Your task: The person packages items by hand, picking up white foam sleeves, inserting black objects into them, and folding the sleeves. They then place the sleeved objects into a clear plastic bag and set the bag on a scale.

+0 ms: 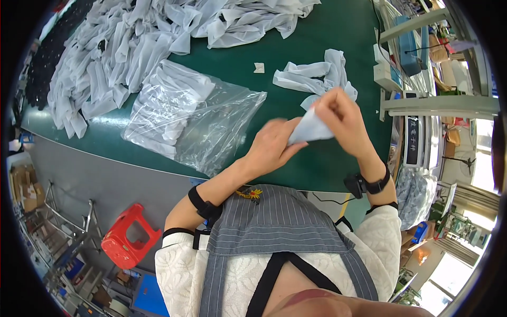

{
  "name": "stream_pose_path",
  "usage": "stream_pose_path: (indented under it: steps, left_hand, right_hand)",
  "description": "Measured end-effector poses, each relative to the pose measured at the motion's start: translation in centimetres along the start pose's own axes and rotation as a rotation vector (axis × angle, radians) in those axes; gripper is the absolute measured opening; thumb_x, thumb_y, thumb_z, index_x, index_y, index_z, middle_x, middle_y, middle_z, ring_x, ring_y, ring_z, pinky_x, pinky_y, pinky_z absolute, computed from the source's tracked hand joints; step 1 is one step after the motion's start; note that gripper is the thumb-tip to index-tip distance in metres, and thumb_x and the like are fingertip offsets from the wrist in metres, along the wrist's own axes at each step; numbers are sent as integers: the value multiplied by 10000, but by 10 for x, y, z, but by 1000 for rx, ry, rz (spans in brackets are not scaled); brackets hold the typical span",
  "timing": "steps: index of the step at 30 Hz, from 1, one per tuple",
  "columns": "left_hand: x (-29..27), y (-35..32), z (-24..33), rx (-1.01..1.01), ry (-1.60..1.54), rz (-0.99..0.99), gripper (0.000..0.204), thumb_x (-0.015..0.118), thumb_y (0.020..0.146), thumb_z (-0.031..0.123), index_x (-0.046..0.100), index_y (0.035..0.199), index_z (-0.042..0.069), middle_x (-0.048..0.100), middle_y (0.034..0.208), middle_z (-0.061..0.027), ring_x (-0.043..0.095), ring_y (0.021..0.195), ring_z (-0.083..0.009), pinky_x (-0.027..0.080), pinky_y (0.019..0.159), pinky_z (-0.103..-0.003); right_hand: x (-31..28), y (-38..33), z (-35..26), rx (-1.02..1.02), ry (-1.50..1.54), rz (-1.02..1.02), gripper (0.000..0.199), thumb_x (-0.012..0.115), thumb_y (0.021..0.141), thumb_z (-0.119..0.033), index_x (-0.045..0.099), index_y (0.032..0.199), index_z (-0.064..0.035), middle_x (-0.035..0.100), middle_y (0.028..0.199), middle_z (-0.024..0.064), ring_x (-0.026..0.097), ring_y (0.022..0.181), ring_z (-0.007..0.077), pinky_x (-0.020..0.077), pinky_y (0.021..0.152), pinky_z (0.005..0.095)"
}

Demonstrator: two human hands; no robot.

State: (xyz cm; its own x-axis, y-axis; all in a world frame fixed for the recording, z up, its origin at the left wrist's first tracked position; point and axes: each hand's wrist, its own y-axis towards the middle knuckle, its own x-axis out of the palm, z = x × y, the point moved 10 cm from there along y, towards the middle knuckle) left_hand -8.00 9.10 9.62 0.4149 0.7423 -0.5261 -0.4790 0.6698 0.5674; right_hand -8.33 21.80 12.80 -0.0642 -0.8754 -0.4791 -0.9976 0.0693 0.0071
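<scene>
My left hand [272, 145] and my right hand [342, 120] meet over the near part of a green table, both closed on a pale grey cloth piece [310, 127]. It is thin and stretched between the fingers, the right ones pinched at its upper end. Just beyond my hands lie loose strips of similar pale cloth [314, 74], crumpled. To the left, a clear plastic bag [224, 124] lies flat with a stack of folded pale cloth pieces [171, 103] inside. A large heap of the same cloth [127, 50] covers the far left of the table.
The green table [237, 47] bears a small whitish paper scrap [259, 67]. Along its right side stand a grey metal frame [438, 108] and a device with a dark panel [413, 140]. A red plastic stool [130, 238] and a blue crate [150, 297] are on the floor at left.
</scene>
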Motion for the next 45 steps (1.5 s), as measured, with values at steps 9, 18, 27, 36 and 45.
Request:
stream_pose_path:
  steps: [9,18,27,36,45]
  left_hand:
    - [33,-67,-22,-265,-13,-337,435,703,819,171,538,1194,22,639,910,-141,637,757,-319,502,612,-356]
    - [22,-74,-4,-65,120,-258,290,658,762,78,631,1050,65,607,983,-66,587,928,-246,443,842,-400]
    - [54,-85,8,14,119,-466,235,586,757,77,625,989,76,607,1025,-70,587,970,-234,412,925,-400]
    - [35,-56,9,61,381,-280,222,604,759,94,617,980,78,601,1153,-92,562,1095,-241,377,998,-430]
    - [70,-71,-8,-72,140,-381,302,645,744,92,604,1043,97,597,1154,-106,529,1147,-255,331,1048,-498]
  right_hand:
    - [26,104,95,-154,-837,186,293,653,870,-272,587,1017,-26,636,976,100,623,779,321,478,693,418]
    - [-27,12,56,160,-116,316,193,620,913,-189,577,969,-9,606,818,61,570,700,124,452,634,286]
    - [28,-79,78,-10,-371,337,163,610,895,-89,576,1047,-39,614,932,92,593,800,223,481,691,314]
    - [71,-69,108,226,-289,-371,382,626,853,-103,549,1226,-61,616,1016,149,602,930,299,492,765,388]
    - [61,5,39,-343,-749,185,303,580,850,-89,576,1151,-61,642,930,168,633,867,313,516,745,398]
